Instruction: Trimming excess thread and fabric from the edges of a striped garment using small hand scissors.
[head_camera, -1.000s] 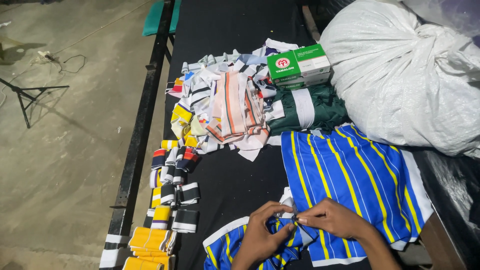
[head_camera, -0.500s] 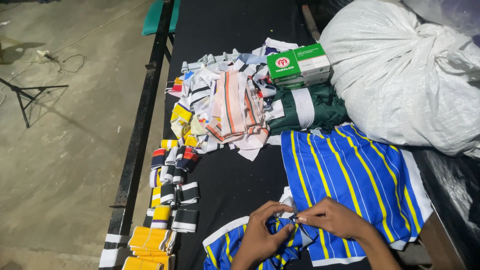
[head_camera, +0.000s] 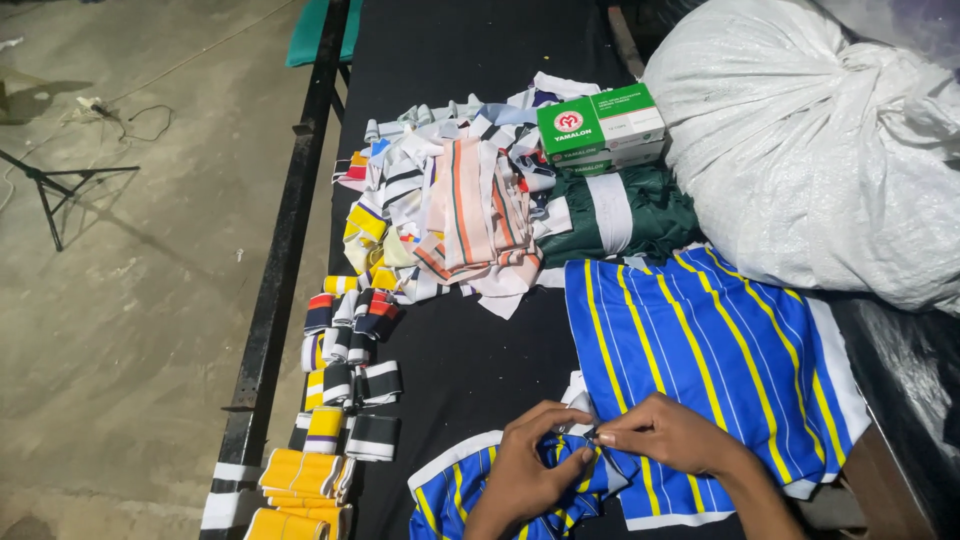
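A blue cloth with yellow stripes and white edging (head_camera: 715, 370) lies spread on the black table (head_camera: 470, 370) at the lower right. My left hand (head_camera: 530, 475) and my right hand (head_camera: 665, 435) meet over its near corner, fingertips pinching a small bunched fold of the same blue striped cloth together with a white strip (head_camera: 577, 397). What lies between the fingertips is too small to make out.
A heap of striped cloth strips (head_camera: 455, 205) sits mid-table, with folded striped bands (head_camera: 345, 345) and yellow bands (head_camera: 300, 480) along the left edge. A green and white box (head_camera: 600, 125), dark green cloth (head_camera: 620, 215) and a large white sack (head_camera: 810, 150) lie at the back right. Left is a concrete floor.
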